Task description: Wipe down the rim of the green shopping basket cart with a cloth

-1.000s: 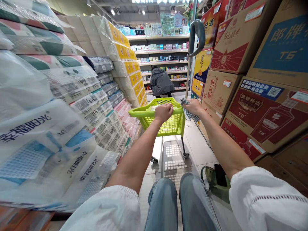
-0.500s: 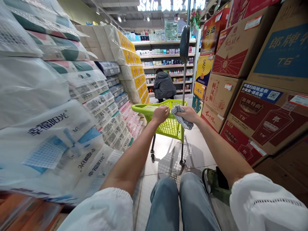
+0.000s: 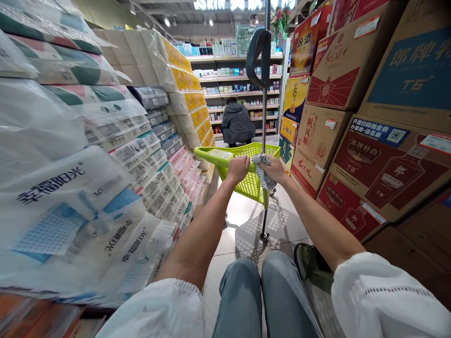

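Note:
A lime-green basket (image 3: 248,185) on a wheeled metal frame stands in front of my knees. My left hand (image 3: 238,169) is closed around its near rim. Beside it, my right hand (image 3: 275,169) grips a striped grey-and-white cloth (image 3: 263,172), which lies against the same rim and hangs down outside. A tall metal pole with a dark grey handle (image 3: 259,58) rises at the basket. Something pale and flat (image 3: 220,154) shows inside the basket at its left end.
Stacked tissue packs (image 3: 116,122) line the left side, and liquor cartons (image 3: 394,164) are piled on the right. A person in a dark jacket (image 3: 238,123) crouches by the back shelves (image 3: 239,77). Near my right knee is a green shoe (image 3: 315,268).
The basket has turned, so its interior shows more and the pole handle appears wider. Both hands still hold on. The view has shifted slightly.

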Available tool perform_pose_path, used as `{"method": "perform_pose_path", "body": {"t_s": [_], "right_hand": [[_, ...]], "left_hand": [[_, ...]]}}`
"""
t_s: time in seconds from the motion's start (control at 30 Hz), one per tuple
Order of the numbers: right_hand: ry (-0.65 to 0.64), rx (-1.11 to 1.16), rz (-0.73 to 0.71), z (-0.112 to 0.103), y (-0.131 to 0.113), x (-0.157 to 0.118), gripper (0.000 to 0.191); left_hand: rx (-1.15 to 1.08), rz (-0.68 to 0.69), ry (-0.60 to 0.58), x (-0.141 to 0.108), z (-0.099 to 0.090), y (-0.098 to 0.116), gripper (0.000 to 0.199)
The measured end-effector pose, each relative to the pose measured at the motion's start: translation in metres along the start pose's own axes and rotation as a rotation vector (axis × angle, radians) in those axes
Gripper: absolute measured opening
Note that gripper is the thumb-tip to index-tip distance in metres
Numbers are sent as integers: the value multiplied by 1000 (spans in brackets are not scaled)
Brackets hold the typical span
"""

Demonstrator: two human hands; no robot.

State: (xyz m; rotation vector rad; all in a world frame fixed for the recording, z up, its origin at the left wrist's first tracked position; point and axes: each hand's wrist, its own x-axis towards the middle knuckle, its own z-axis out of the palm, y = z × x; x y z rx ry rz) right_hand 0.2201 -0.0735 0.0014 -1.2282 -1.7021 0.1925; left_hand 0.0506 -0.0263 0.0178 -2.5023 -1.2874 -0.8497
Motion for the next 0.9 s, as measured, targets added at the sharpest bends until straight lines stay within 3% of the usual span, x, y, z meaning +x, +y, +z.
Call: {"method": "perform_pose_path", "body": {"t_s": [0.1, 0.3, 0.43, 0.6, 0.77, 0.9], "right_hand": [[-7, 0, -43, 7, -3, -1, 29], [111, -134, 29, 3, 25, -4, 34], [189, -77, -64, -2, 31, -8, 32], [286, 10, -152, -14, 34, -11, 43], [309, 88, -153, -35, 58, -30, 54], [244, 115, -85, -45, 95, -68, 65]], "left_hand": [[20, -16, -13, -1, -2, -1, 49], [-27, -79, -26, -5, -8, 6, 53], [-43, -67, 33, -7, -8, 36, 58], [-149, -6, 162, -4, 0, 85, 56], [-288, 95, 187, 3, 26, 121, 49], [-421, 162, 135, -2, 72, 149, 35]]}}
